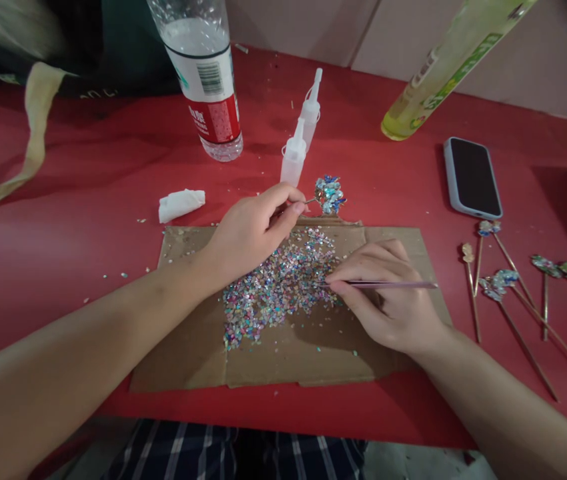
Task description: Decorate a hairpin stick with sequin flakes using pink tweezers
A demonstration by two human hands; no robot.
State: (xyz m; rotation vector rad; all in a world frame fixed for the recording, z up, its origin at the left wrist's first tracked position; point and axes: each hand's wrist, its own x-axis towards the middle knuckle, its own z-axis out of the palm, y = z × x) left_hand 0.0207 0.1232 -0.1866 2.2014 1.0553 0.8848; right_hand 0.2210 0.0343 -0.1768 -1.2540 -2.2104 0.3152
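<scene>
Apparently at the picking stage. Clamping left hand [252,230] on thin stem [310,201] of glittering ornament [330,195], near far edge of cardboard [183,353]; pinching tweezers [413,285] in right hand [388,300], aimed into the glittery chips [278,287]. Likely calls next for lifting one chip, delicately.

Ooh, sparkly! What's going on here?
A person's left hand pinches the thin stem of a glittering blue ornament. The right hand holds a slim, tweezers-like tool, its tip at the shiny flakes spread over a cardboard sheet. More stemmed ornaments lie on the red table to the right, near a phone.
</scene>
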